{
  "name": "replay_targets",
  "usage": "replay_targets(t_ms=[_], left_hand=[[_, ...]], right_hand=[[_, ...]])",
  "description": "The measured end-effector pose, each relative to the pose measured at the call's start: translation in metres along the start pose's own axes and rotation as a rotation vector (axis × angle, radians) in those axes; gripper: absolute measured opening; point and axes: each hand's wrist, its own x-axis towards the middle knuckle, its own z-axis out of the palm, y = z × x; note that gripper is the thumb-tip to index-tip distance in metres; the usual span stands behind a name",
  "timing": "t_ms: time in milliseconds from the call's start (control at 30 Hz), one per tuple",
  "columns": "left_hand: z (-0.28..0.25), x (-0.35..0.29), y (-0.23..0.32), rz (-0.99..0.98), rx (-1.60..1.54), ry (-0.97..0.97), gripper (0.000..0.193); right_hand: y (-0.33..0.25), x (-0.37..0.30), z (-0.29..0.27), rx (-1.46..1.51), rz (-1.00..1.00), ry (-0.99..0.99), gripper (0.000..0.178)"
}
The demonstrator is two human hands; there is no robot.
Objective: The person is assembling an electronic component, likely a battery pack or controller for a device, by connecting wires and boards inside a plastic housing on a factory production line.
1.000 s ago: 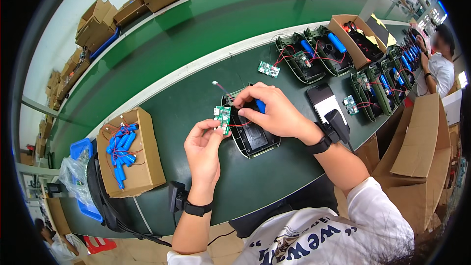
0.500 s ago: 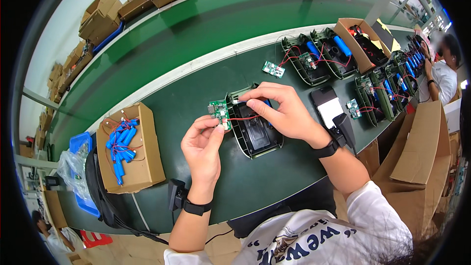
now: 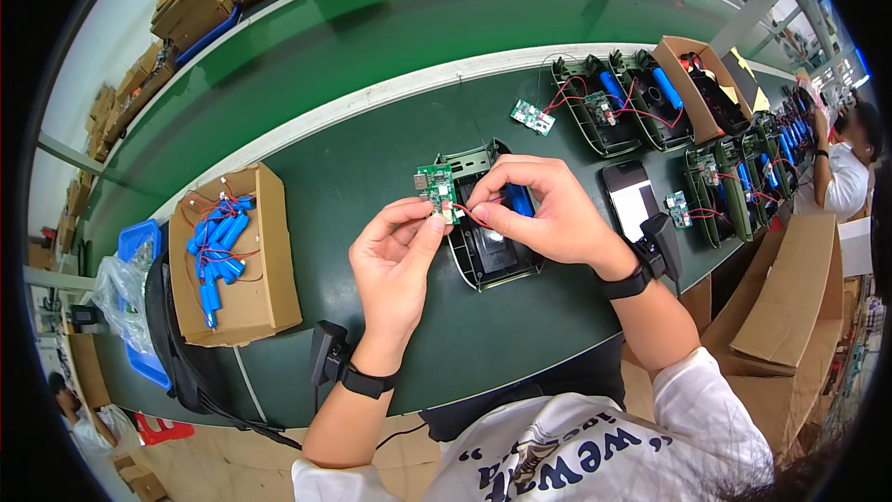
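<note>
Between thumb and fingers, my left hand (image 3: 395, 256) grips the lower edge of a green circuit board (image 3: 436, 188), which stands tilted over the left side of a dark green plastic housing (image 3: 483, 265). My right hand (image 3: 539, 214) is closed in a pinch on the red wire (image 3: 471, 213) running from the board's lower end. Inside the housing lies a blue cylindrical battery (image 3: 520, 200), partly covered by the right hand. The wire's far end is hidden behind the right fingers.
At left stands a cardboard box (image 3: 279, 265) of blue wired batteries. A phone (image 3: 630, 200) lies right of my right hand. Several housings (image 3: 595, 107) with boards and batteries line the right side. An open carton (image 3: 780, 297) stands by the table's right edge; a co-worker (image 3: 841, 163) sits beyond.
My right hand has come down from the housing's upper edge to the wire beside the board. My left hand still holds the board. The whole view has shifted slightly.
</note>
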Motion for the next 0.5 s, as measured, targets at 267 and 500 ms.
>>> replay_targets(t_ms=[267, 500], left_hand=[[0.0030, -0.0028, -0.0002, 0.029, 0.090, -0.028, 0.016], [0.0055, -0.0035, 0.0007, 0.132, 0.194, -0.032, 0.016]], right_hand=[[0.0038, -0.0020, 0.0046, -0.156, -0.060, 0.040, 0.008], [0.0081, -0.0033, 0.0087, -0.264, -0.195, 0.087, 0.013]])
